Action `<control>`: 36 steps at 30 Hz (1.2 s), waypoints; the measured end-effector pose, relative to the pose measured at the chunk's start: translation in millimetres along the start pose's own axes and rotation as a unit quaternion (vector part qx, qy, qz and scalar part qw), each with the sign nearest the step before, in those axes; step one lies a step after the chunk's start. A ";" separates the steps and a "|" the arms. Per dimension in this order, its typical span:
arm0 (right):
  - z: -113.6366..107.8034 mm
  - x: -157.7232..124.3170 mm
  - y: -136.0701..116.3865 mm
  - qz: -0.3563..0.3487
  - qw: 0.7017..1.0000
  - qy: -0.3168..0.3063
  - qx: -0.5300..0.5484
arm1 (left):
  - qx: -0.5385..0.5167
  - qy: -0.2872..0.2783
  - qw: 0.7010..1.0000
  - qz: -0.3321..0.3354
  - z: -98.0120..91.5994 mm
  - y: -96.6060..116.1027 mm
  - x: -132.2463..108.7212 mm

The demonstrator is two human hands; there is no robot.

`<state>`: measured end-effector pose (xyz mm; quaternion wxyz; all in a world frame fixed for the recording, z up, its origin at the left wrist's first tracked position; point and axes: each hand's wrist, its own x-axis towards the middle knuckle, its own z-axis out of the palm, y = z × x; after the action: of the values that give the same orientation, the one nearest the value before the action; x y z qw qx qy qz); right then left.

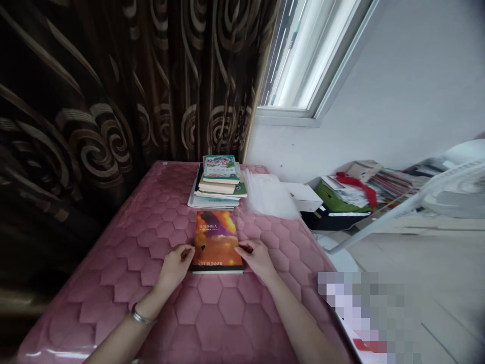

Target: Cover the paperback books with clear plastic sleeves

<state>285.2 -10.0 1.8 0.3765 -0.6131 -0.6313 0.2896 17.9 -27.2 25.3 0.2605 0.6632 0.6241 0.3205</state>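
A book [216,247] with an orange and purple cover, marked "Kite Runner", lies face up on the pink padded surface [220,328]. My left hand [177,263], a bracelet on its wrist, is closed at the book's left edge. On the opposite edge, my right hand [258,257] grips with the thumb on the cover and the fingers curled at the side. Just beyond stands a stack of books [216,188], a green-edged one with a colourful picture on top. Clear plastic sheets [267,194] lie to the right of that stack.
Dark patterned curtains [151,91] hang behind and to the left, beside a window [299,55]. A white box [303,196], a green bag with papers [337,194] and a white metal frame [382,220] are at the right. The lower right is pixelated.
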 end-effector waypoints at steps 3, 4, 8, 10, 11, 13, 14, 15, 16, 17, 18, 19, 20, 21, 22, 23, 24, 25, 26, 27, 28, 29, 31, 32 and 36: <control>-1.1 3.8 -9.0 -0.016 0.997 -0.011 -0.077 | -0.006 0.000 0.996 -0.089 5.7 8.0 20.5; -1.1 5.3 -11.7 -0.019 0.994 -0.015 -0.107 | 0.013 0.001 0.995 -0.102 7.2 11.0 26.1; 1.5 7.7 -15.7 -0.036 0.987 -0.015 -0.156 | 0.079 0.005 0.991 -0.108 10.9 19.7 38.3; 3.8 6.2 -14.2 -0.053 0.989 -0.006 -0.139 | 0.090 0.008 0.991 -0.097 13.1 20.9 39.6; 4.9 5.1 -13.2 -0.059 0.990 -0.002 -0.128 | 0.097 0.010 0.991 -0.092 14.6 20.8 39.6; 6.7 3.1 -11.7 -0.060 0.992 0.004 -0.110 | 0.113 0.017 0.990 -0.079 18.2 19.8 38.5; 7.4 2.5 -11.3 -0.056 0.993 0.008 -0.105 | 0.118 0.022 0.990 -0.074 20.2 18.9 37.6; 7.9 2.0 -11.0 -0.053 0.993 0.011 -0.103 | 0.125 0.030 0.990 -0.066 22.2 18.0 36.7; 8.4 1.8 -10.8 -0.052 0.993 0.014 -0.102 | 0.137 0.039 0.989 -0.051 24.2 16.9 35.8; 8.9 1.8 -10.5 -0.054 0.993 0.018 -0.101 | 0.155 0.050 0.986 -0.031 26.1 15.9 35.1; 9.3 1.9 -10.1 -0.057 0.993 0.021 -0.099 | 0.179 0.060 0.982 -0.008 27.9 15.0 34.8; 9.8 2.0 -9.5 -0.060 0.993 0.026 -0.098 | 0.203 0.067 0.977 0.012 29.5 14.5 35.0; 10.2 2.2 -8.8 -0.062 0.993 0.029 -0.097 | 0.224 0.071 0.971 0.028 30.9 14.5 35.7; 10.6 2.3 -8.1 -0.062 0.993 0.031 -0.097 | 0.240 0.072 0.967 0.035 32.2 15.0 37.1; 11.0 2.3 -7.4 -0.061 0.993 0.033 -0.097 | 0.248 0.070 0.966 0.032 33.3 16.2 38.8; 11.4 2.2 -7.0 -0.060 0.993 0.034 -0.096 | 0.253 0.070 0.965 0.025 34.4 17.8 40.9; 11.6 2.1 -6.7 -0.060 0.993 0.034 -0.092 | 0.258 0.071 0.964 0.017 35.5 19.8 43.1; 11.8 2.0 -6.6 -0.060 0.994 0.034 -0.086 | 0.264 0.074 0.962 0.009 36.5 22.0 45.2; 11.9 1.8 -6.6 -0.062 0.994 0.033 -0.079 | 0.272 0.077 0.959 0.000 37.7 24.0 47.2; 11.9 1.6 -6.6 -0.063 0.995 0.033 -0.072 | 0.279 0.082 0.957 -0.008 38.8 25.7 48.9; 11.8 1.4 -6.7 -0.065 0.995 0.033 -0.066 | 0.287 0.085 0.954 -0.015 40.0 26.9 50.3; 11.7 1.3 -6.6 -0.066 0.995 0.033 -0.062 | 0.293 0.089 0.952 -0.022 41.1 27.7 51.4; 11.4 1.3 -6.3 -0.069 0.995 0.032 -0.060 | 0.303 0.092 0.948 -0.029 43.0 28.5 52.5; 11.2 1.5 -6.1 -0.071 0.995 0.030 -0.061 | 0.306 0.093 0.947 -0.032 43.7 28.8 52.3; 10.3 3.2 -4.9 -0.061 0.995 0.018 -0.075 | 0.310 0.100 0.945 0.014 43.6 30.8 42.2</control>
<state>274.0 -6.2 0.6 0.3574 -0.6052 -0.6804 0.2073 71.6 14.5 23.7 -0.0263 0.6847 0.7059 0.1795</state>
